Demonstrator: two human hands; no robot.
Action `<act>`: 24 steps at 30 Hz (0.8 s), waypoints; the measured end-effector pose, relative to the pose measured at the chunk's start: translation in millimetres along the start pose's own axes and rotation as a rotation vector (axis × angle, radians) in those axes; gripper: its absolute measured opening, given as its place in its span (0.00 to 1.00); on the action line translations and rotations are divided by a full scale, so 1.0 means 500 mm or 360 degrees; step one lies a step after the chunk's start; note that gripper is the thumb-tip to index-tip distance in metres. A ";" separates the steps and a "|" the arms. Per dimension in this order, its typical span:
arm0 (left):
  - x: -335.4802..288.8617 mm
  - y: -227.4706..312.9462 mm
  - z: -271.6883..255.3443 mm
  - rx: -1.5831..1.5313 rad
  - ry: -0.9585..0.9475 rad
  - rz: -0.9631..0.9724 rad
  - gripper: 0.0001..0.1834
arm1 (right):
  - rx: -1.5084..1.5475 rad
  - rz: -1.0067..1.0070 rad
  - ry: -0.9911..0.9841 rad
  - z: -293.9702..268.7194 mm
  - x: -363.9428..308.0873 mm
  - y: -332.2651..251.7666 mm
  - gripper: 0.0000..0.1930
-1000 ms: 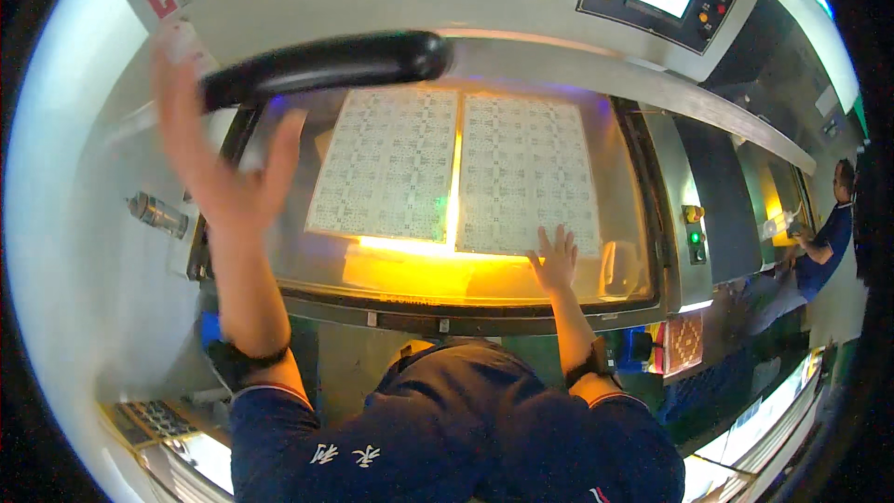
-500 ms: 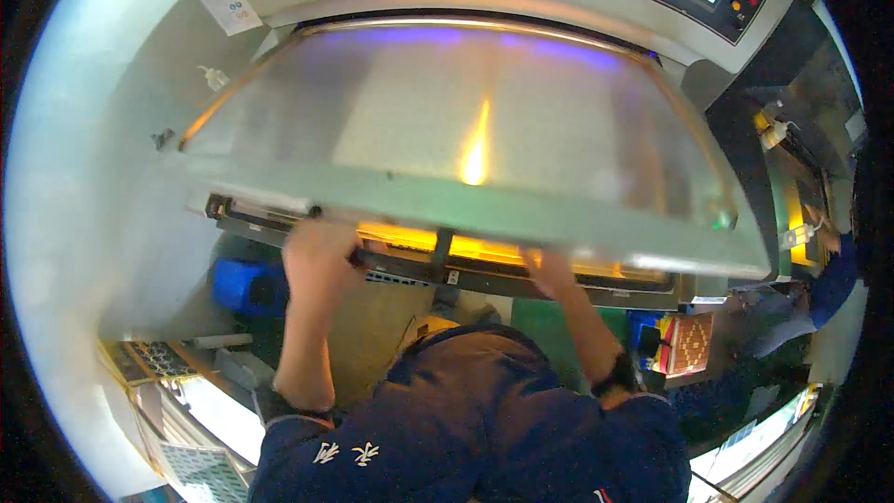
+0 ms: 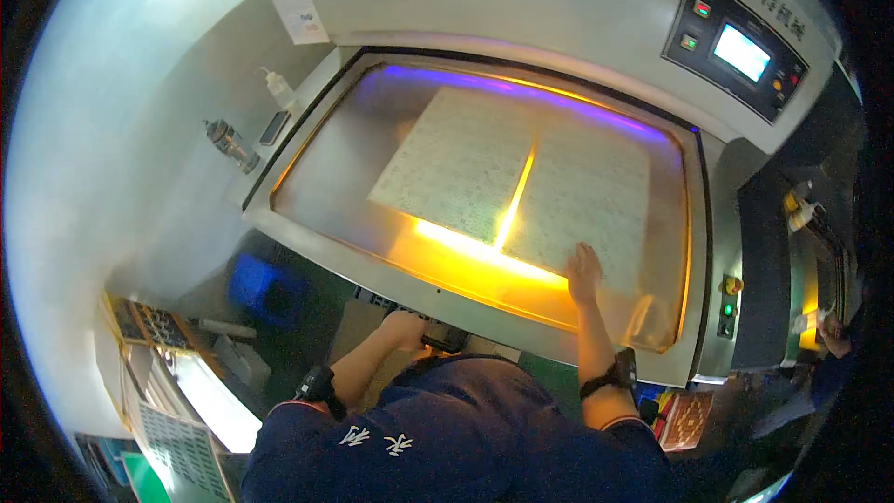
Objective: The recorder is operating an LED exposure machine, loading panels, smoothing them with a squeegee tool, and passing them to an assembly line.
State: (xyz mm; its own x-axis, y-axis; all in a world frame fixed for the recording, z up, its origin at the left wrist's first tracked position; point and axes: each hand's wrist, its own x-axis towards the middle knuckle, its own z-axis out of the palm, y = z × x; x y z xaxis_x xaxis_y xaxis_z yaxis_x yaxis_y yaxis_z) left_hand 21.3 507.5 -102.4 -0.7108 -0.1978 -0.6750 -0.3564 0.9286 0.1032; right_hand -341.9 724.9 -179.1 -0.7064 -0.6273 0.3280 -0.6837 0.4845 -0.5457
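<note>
My right hand rests with outstretched fingers at the front right corner of two pale, finely patterned panels. The panels lie side by side under a clear, shiny cover within a metal frame. Bright yellow light shows along their front edge and in the gap between them. Below the frame's front edge, my left hand is curled beside a dark handle-like part. Its fingertips are hidden, so what it grips cannot be made out.
A control panel with a lit screen is on the machine's upper right. Buttons line the right side. A squeeze bottle, a phone and a clear bottle stand left. Another person's hand is at far right.
The raised, tilted frame has come down flat, and the panels now show through it. My right hand has moved from the front edge onto the cover; my left hand has moved lower and to the right.
</note>
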 end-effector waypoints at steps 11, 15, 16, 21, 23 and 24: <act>0.060 -0.061 0.081 0.0065 -0.0041 0.0227 0.20 | -0.0783 -0.0046 -0.0399 0.031 0.024 -0.008 0.25; -0.026 -0.034 0.000 -0.0669 0.0154 0.0330 0.24 | 0.0878 0.0597 -0.1257 -0.030 -0.154 -0.121 0.20; -0.038 -0.040 -0.023 -0.1130 0.0320 0.0393 0.24 | 0.1401 0.0315 -0.1396 -0.072 -0.199 -0.200 0.20; -0.022 -0.206 -0.148 -0.1159 0.0884 0.0342 0.27 | 0.1319 0.0995 -0.1338 0.052 -0.338 -0.325 0.16; 0.069 -0.265 -0.194 -0.0895 0.1056 0.0412 0.31 | 0.0526 0.0052 -0.0699 0.290 -0.438 -0.157 0.19; 0.131 -0.284 -0.206 -0.0740 0.1103 0.0466 0.34 | 0.0240 0.0123 -0.0563 0.334 -0.418 -0.152 0.19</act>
State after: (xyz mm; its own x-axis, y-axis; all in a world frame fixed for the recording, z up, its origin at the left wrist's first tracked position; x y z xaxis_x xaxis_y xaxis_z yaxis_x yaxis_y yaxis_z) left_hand -37.1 330.1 -86.4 -0.9661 -0.2580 0.0041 -0.2058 0.7798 0.5912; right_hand -111.7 717.2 -335.0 -0.6298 -0.7767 0.0099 -0.5779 0.4599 -0.6742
